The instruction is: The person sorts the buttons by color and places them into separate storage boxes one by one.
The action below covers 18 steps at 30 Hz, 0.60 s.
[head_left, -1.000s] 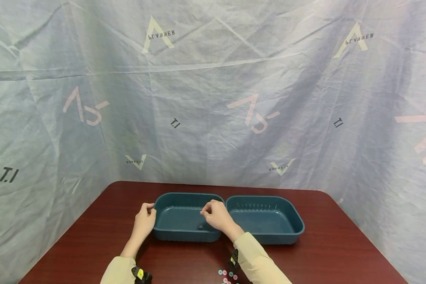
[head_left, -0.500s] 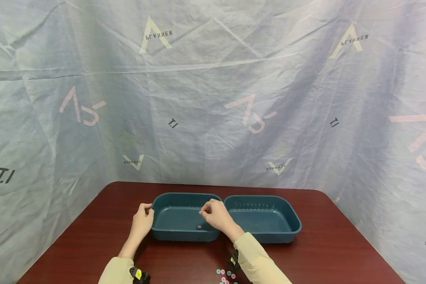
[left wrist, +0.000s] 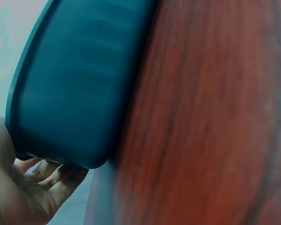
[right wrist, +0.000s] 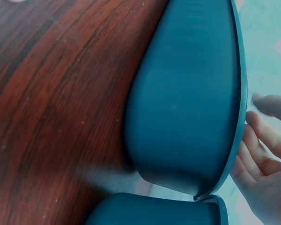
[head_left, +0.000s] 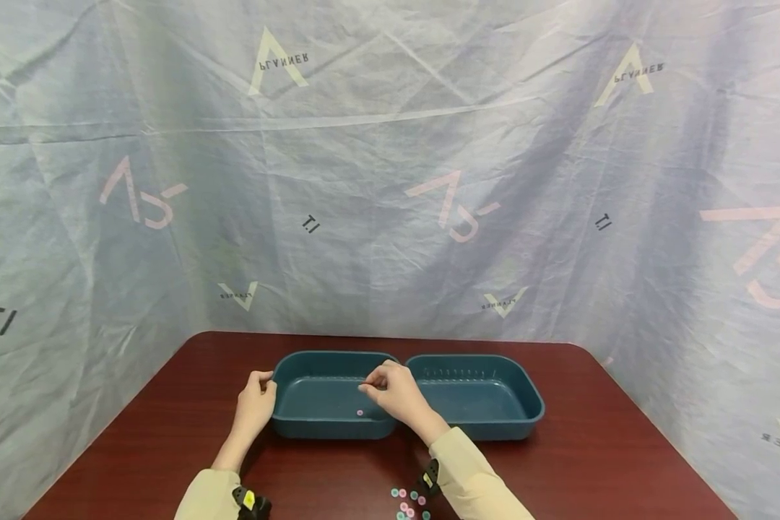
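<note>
My left hand [head_left: 256,409] grips the left end of a teal plastic tray [head_left: 331,433], its thumb up near the rim. In the left wrist view, the fingers [left wrist: 61,178] curl round the tray's end wall. Over the right part of the same tray hovers my right hand [head_left: 396,393]. In the right wrist view, its thumb and index fingertips stand slightly apart beyond the rim, with nothing visible between them. One small pink button-like disc [head_left: 360,413] lies on the tray floor, just below the right fingertips.
A second teal tray [head_left: 487,431] stands close against the first one's right side. Several small pink and teal button-like discs [head_left: 404,507] lie on the dark red table [head_left: 325,484] near its front, beside the right sleeve. Grey printed cloth [head_left: 377,253] hangs behind and at both sides.
The whole head view has shifted slightly, so everything sits further left. My right thumb and fingertips have parted a little. The left hand keeps its hold on the tray.
</note>
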Motion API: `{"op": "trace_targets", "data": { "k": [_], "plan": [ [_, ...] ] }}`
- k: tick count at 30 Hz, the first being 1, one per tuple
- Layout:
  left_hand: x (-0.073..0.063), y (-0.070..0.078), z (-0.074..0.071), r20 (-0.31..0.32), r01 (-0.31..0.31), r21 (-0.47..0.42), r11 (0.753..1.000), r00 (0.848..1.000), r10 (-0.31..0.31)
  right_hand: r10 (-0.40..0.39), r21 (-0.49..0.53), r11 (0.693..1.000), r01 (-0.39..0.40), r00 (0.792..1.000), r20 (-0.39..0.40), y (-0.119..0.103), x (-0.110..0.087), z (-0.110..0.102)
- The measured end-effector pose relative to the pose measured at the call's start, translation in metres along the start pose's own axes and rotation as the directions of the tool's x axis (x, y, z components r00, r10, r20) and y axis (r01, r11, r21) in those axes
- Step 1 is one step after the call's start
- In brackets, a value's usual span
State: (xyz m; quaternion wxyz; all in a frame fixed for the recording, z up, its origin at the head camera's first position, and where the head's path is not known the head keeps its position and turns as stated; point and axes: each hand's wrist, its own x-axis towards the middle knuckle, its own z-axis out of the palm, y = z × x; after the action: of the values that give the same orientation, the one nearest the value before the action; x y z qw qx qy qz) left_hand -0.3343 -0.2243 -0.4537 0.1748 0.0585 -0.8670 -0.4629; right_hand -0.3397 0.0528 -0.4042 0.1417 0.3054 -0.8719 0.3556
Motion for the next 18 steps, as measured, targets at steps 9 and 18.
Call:
{"op": "trace_targets", "data": {
  "k": [9,18],
  "plan": [
    [-0.001,0.001,-0.001,-0.007,0.001,0.008,1.000,1.000,-0.001,0.006,-0.004,1.000,-0.006,1.000,-0.028,0.004,-0.009,-0.006],
    [-0.002,0.005,-0.002,-0.006,-0.005,0.010,1.000,1.000,0.005,0.007,-0.013,1.000,-0.007,1.000,-0.030,0.004,-0.020,-0.017]
  ]
}}
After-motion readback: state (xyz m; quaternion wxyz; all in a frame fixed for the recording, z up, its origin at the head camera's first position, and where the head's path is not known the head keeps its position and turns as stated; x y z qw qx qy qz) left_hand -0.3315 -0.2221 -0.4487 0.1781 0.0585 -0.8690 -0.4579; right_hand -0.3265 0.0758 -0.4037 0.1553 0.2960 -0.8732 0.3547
